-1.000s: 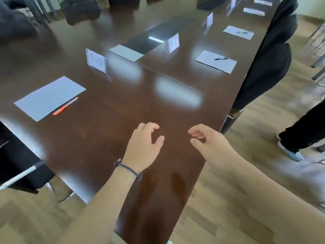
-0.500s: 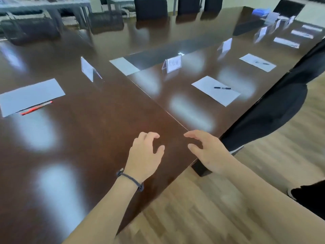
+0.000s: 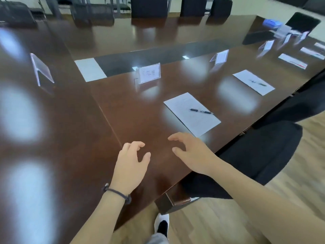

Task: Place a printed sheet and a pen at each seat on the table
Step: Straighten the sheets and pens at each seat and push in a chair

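Glossy brown table (image 3: 73, 131); white printed sheet (image 3: 191, 114), black pen (image 3: 201, 111) atop.

Both hands hover over the dark wood desk (image 3: 73, 131), empty. Left hand (image 3: 131, 163), cord bracelet (image 3: 117, 192) on wrist, fingers loosely curled; right hand (image 3: 190, 152) just beside it, fingers spread & relaxed. Nearest printed sheet (image 3: 191, 114) lies just beyond the right hand, black pen (image 3: 201, 111) on top of it. Name card (image 3: 149, 73) stands beyond that sheet, toward desk centre. Second sheet (image 3: 253, 82) w/ a pen (image 3: 258, 82) sits further right of the first sheet, its card (image 3: 221, 56) behind it. More sheets & cards further along, blurred. Black chair (image 3: 260, 152) tucked at desk edge, right of the nearest sheet. Shoe (image 3: 162, 224) on wood floor (image 3: 219, 224) below the hands.
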